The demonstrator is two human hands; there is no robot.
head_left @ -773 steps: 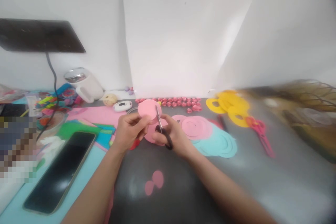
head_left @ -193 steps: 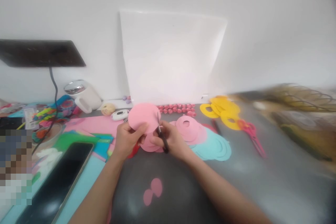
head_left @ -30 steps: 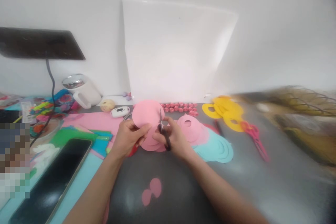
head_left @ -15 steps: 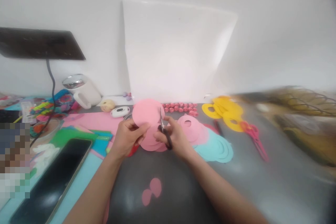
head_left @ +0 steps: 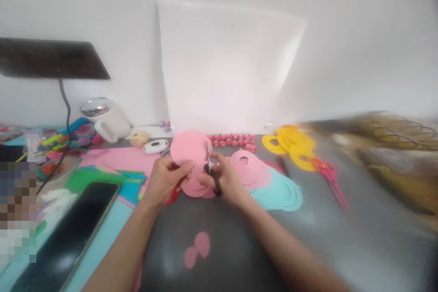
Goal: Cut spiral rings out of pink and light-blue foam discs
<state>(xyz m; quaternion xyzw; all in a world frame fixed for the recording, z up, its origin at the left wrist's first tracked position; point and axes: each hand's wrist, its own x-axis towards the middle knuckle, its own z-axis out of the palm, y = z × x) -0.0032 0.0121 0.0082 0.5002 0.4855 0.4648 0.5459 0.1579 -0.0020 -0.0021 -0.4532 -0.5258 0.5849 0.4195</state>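
A round pink paper disc [head_left: 189, 147] is pinched at its lower left edge by my left hand [head_left: 168, 177]. My right hand [head_left: 226, 178] grips black-handled scissors [head_left: 215, 178], their blades pointing up along the disc's right edge. Below and behind the held disc lie more pink paper circles [head_left: 196, 189], partly covered by my hands. To the right of my right hand is a pile of pink paper rings [head_left: 245, 169], overlapping light blue ones [head_left: 282, 194]. Two small pink ovals [head_left: 202, 244] rest on the grey table in front of me.
Yellow paper rings [head_left: 290, 143] and pink scissors [head_left: 331, 182] lie at the right. Rows of small red rolled pieces [head_left: 236, 140] line the back by a white sheet [head_left: 232, 68]. At left are a phone [head_left: 65, 237], coloured paper [head_left: 96, 178] and a white mug [head_left: 111, 121].
The view has shifted very slightly. Both hands keep their holds on the disc and scissors, and the blades stay at the disc's right edge.
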